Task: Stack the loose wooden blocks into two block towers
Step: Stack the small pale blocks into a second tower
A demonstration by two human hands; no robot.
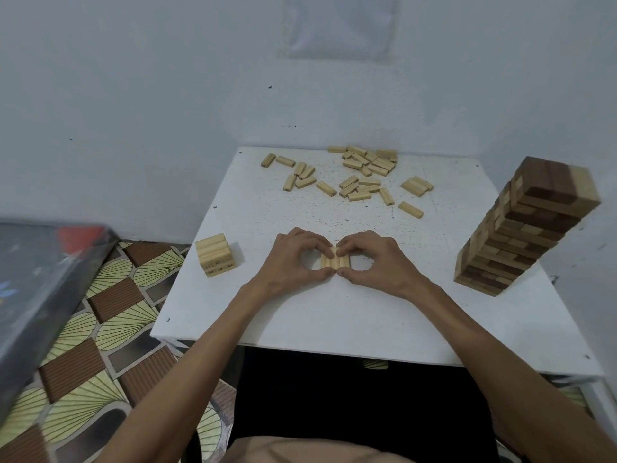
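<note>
Surface (334, 312), white. Row (335, 262) of three blocks: flat, centre. Left hand (290, 259), right hand (377, 260): each pinches its side of the row between curled fingers and thumb, fingertips nearly meeting over it. Loose blocks (360, 175): scattered at the far side. Short stack (216, 254): left of the hands, apart. Tall tower (524, 228), two-toned: right edge.

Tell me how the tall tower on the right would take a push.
The tall tower would probably tip easily: it is many layers high on a narrow base. Its layers look merely stacked, so a shove likely slides them apart. Near the table edge, pieces might fall off.
</note>
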